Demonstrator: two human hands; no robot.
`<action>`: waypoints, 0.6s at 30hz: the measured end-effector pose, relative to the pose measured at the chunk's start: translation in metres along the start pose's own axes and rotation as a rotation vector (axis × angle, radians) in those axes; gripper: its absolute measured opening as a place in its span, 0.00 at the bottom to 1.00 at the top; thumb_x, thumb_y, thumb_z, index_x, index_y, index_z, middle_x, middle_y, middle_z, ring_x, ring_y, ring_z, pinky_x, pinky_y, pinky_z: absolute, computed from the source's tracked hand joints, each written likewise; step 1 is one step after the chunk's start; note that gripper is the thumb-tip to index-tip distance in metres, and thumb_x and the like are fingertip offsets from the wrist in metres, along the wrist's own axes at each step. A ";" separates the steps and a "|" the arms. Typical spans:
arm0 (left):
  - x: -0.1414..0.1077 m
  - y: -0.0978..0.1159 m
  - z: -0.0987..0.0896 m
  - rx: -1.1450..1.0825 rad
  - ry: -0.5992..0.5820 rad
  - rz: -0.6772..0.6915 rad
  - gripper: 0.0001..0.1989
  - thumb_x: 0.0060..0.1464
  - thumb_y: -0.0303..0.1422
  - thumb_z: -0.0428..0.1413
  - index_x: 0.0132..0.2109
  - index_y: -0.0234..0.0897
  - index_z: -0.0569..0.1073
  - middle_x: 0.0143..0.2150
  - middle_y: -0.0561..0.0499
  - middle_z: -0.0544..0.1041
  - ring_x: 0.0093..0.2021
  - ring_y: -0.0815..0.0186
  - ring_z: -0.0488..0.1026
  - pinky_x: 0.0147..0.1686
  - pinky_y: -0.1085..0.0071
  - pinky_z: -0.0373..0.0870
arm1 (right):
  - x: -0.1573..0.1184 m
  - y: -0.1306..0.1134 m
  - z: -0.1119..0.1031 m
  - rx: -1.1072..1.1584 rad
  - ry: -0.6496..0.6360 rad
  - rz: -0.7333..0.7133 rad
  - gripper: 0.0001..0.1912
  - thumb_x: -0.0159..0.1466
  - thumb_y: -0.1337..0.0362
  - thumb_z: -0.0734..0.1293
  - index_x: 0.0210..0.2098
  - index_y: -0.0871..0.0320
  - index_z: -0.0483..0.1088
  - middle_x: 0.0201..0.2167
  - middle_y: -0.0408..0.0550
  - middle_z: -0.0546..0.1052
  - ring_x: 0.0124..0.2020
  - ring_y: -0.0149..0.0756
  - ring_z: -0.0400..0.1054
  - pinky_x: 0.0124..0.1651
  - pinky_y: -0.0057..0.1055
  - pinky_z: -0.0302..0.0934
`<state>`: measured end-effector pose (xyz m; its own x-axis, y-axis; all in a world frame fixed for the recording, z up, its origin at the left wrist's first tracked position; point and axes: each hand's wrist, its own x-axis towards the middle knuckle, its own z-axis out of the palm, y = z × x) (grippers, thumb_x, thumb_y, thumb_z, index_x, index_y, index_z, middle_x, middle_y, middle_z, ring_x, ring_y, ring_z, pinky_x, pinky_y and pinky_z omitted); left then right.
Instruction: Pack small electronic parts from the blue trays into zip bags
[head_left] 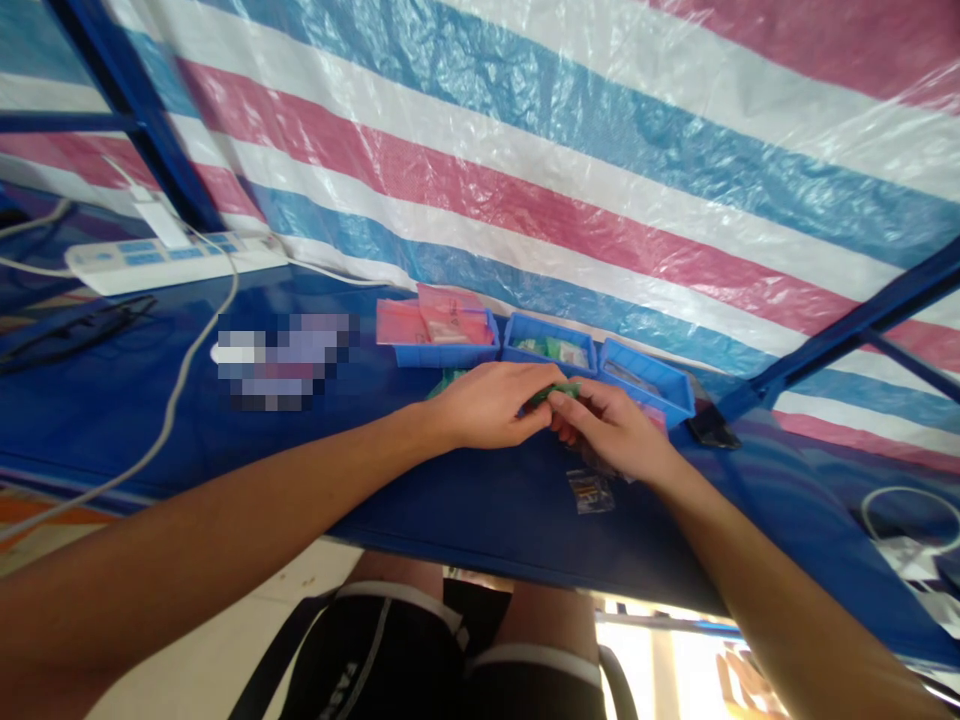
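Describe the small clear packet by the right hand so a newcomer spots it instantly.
Find the three blue plastic bins in a row on the blue table top. Below the rightmost bin, just past the person's right hand, a small clear packet lies flat on its own, outside the bins, with dark bits inside.

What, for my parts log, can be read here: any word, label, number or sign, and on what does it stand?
Shorts: white letters, cut off, perhaps "FAS", uncertain.
Small clear bag: label too small to read.
Pink bags: any printing too blurred to read.
Green item: nothing readable.
Power strip: no readable marks.
Pixelated patch: unreadable.
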<state>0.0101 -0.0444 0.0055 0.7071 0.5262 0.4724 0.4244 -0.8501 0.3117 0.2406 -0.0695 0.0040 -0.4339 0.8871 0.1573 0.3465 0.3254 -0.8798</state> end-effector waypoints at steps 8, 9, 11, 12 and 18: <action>-0.005 0.008 -0.002 0.039 -0.078 0.013 0.04 0.67 0.32 0.56 0.47 0.40 0.73 0.44 0.49 0.83 0.44 0.57 0.83 0.38 0.67 0.72 | -0.004 -0.005 -0.003 -0.095 -0.104 -0.026 0.19 0.74 0.45 0.70 0.38 0.54 0.80 0.29 0.46 0.80 0.30 0.39 0.75 0.34 0.33 0.67; -0.005 0.005 0.000 0.028 -0.060 0.019 0.04 0.68 0.31 0.56 0.48 0.40 0.73 0.44 0.49 0.83 0.45 0.57 0.83 0.40 0.66 0.73 | -0.003 -0.003 -0.003 -0.078 -0.088 -0.024 0.20 0.74 0.44 0.69 0.37 0.53 0.79 0.29 0.46 0.80 0.29 0.38 0.74 0.34 0.33 0.67; -0.005 -0.002 0.005 -0.003 -0.010 0.014 0.07 0.71 0.32 0.54 0.53 0.39 0.73 0.47 0.47 0.83 0.48 0.57 0.83 0.46 0.65 0.76 | 0.001 0.002 -0.002 -0.043 -0.041 -0.013 0.23 0.74 0.41 0.68 0.35 0.54 0.78 0.28 0.46 0.80 0.28 0.37 0.74 0.33 0.33 0.67; -0.005 -0.006 0.008 -0.020 0.034 -0.012 0.11 0.72 0.34 0.54 0.57 0.39 0.72 0.49 0.46 0.83 0.49 0.57 0.83 0.48 0.64 0.77 | 0.003 0.004 -0.002 -0.023 -0.015 -0.004 0.25 0.73 0.40 0.68 0.34 0.54 0.78 0.27 0.47 0.79 0.27 0.37 0.73 0.32 0.32 0.67; 0.001 -0.018 0.006 -0.067 0.292 0.125 0.26 0.67 0.41 0.63 0.68 0.40 0.69 0.65 0.36 0.73 0.68 0.49 0.72 0.68 0.50 0.71 | 0.009 0.009 0.000 0.232 0.153 0.107 0.30 0.69 0.36 0.70 0.26 0.55 0.76 0.19 0.45 0.74 0.18 0.32 0.63 0.22 0.31 0.54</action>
<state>0.0064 -0.0289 -0.0044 0.5553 0.4097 0.7238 0.2994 -0.9104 0.2856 0.2399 -0.0580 -0.0025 -0.2687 0.9571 0.1087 0.1761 0.1597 -0.9713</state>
